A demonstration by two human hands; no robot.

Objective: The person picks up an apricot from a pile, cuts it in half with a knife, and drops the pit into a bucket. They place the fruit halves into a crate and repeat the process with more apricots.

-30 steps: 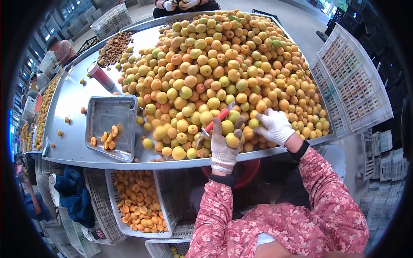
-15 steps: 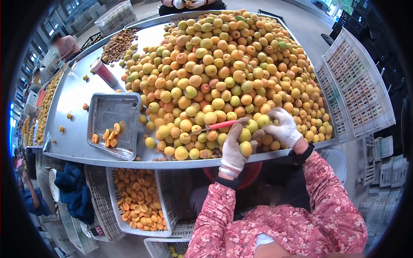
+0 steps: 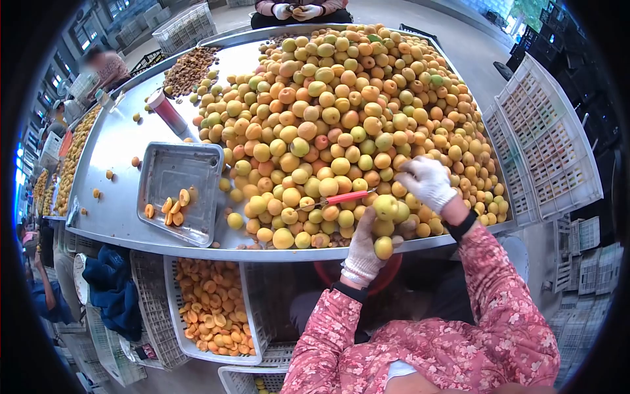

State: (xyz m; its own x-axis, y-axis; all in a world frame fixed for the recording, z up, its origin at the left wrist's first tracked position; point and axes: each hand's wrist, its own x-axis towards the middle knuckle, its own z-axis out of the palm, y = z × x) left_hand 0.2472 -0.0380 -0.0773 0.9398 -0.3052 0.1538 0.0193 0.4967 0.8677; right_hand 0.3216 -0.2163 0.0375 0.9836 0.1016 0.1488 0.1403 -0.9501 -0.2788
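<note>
My left hand point(image 3: 362, 255), in a pale work glove, is cupped at the table's front edge around several yellow-green apricots point(image 3: 385, 207). One apricot point(image 3: 383, 247) sits low against its fingers. My right hand point(image 3: 430, 185), also gloved, is at the near right slope of the apricot pile point(image 3: 328, 111). Its thumb and fingers are apart near the fruit, with nothing visible between them. A red-handled tool point(image 3: 348, 197) with a thin metal end lies on the pile, just beyond my left hand.
Left of the pile, a metal tray point(image 3: 152, 197) holds several apricot halves. Behind it are a red-and-white cylinder point(image 3: 167, 111) and a heap of pits point(image 3: 190, 71). Below the table stands a crate point(image 3: 172, 295) of halves. White crates point(image 3: 548, 138) lean right. Another person's gloved hands point(image 3: 295, 11) are opposite.
My right hand has drawn away from the fruit at my left hand, moving outward to the pile. My left hand has come slightly closer, still holding apricots. The view has shifted a little.
</note>
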